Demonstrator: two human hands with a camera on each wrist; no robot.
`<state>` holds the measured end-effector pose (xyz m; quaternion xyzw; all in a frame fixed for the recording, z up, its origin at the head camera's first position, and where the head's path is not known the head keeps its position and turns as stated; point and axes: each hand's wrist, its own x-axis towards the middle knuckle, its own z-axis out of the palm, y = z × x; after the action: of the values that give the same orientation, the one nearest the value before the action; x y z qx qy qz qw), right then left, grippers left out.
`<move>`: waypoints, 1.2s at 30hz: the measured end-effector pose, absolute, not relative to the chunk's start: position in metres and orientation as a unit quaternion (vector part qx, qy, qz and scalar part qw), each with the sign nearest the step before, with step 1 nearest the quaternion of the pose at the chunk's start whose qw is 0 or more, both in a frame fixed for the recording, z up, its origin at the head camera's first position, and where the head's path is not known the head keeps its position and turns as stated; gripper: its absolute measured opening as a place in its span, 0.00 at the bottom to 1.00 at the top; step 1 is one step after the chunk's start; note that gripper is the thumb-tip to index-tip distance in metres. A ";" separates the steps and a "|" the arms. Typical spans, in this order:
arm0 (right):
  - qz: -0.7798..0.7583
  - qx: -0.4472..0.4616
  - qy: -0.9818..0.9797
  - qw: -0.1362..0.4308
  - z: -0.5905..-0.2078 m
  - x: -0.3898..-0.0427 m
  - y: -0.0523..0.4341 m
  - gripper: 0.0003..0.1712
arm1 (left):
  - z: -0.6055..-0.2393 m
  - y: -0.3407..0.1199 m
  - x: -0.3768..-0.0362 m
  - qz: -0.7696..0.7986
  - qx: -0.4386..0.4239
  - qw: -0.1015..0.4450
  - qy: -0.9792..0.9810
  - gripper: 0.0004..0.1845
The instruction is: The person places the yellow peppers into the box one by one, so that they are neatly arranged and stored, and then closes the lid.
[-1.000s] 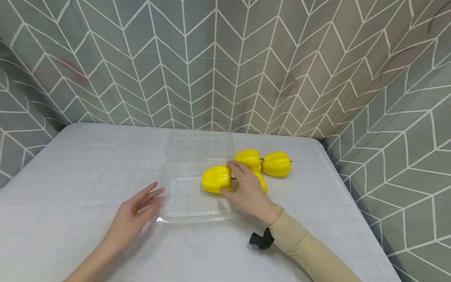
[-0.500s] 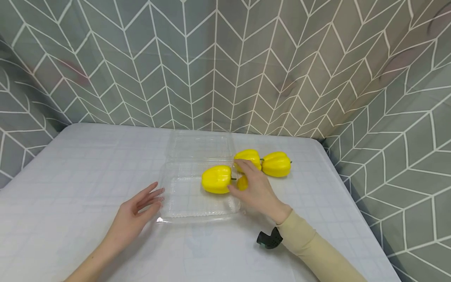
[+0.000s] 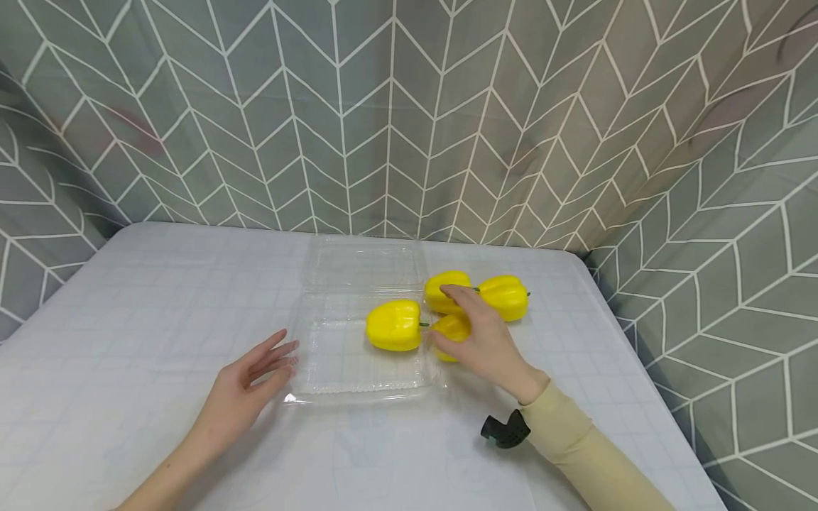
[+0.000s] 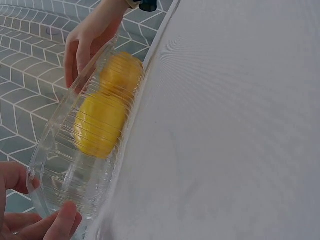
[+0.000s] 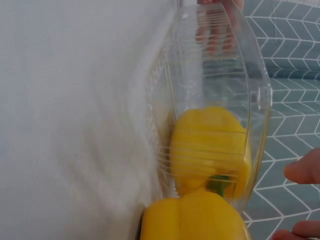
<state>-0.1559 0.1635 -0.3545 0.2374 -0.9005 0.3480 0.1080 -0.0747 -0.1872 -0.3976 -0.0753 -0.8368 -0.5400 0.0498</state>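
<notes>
A yellow bell pepper (image 3: 393, 325) lies on its side in the right part of a clear plastic clamshell container (image 3: 313, 387), its green stem pointing right. My right hand (image 3: 488, 341), thumb and fingers spread, hovers over a second yellow bell pepper (image 3: 451, 329) just outside the container's right wall, partly hiding it. In the right wrist view that outer pepper (image 5: 195, 220) sits low in front of the wall, with my fingertips (image 5: 305, 170) off to the side. My left hand (image 3: 246, 380) has its loosely extended fingertips at the container's left rim; the left wrist view shows those fingers (image 4: 62, 222) against its end wall.
The container's lid (image 3: 361, 259) lies folded back toward the patterned curtain (image 3: 358, 142). Two more yellow bell peppers, one nearer the lid (image 3: 445, 289) and one farther right (image 3: 508, 297), rest on the white-covered table (image 3: 160, 298). A black device (image 3: 505, 429) is on my right wrist.
My right hand has let go of the bell pepper in the container and moved right, over the one outside the wall. The left hand stays in place.
</notes>
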 end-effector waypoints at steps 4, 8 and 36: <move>0.348 0.237 -0.900 0.117 -0.354 -0.156 0.170 0.38 | -0.398 -0.187 -0.075 -0.539 -0.079 0.050 -0.837 0.30; 0.352 0.238 -0.897 0.123 -0.353 -0.156 0.178 0.37 | -0.398 -0.187 -0.075 -0.540 -0.080 0.049 -0.837 0.30; 0.359 0.200 -0.892 0.187 -0.349 -0.176 0.226 0.35 | -0.398 -0.188 -0.075 -0.542 -0.076 0.047 -0.836 0.30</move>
<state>-0.1757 0.2255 -0.3494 0.2000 -0.8923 0.3588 0.1873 -0.0749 -0.1881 -0.3983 -0.0764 -0.8358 -0.5416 0.0466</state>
